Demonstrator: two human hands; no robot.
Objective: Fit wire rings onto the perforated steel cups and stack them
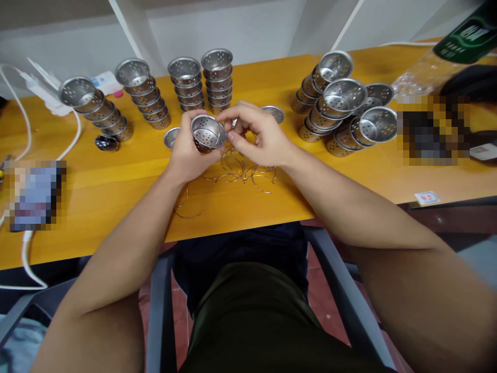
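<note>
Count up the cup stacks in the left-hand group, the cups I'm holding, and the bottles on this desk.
Cup stacks in the left group: 4
Held cup: 1
Bottle: 1
Total: 6

Both hands up near frame center, bare, close together. Left hand (184, 155) curled in a cupping grip, palm facing right, thumb stretched rightward along the bottom. Right hand (262, 135) back up, index finger reaching left, thumb below it, tips slightly apart; other fingers bent, partly hidden. Left wrist (176, 173) about straight, left forearm (130, 233) slanting to lower left; right wrist (287, 155) likewise, right forearm (357, 207) slanting to lower right. Elbows bent, upper arms cut off at bottom corners.
</note>
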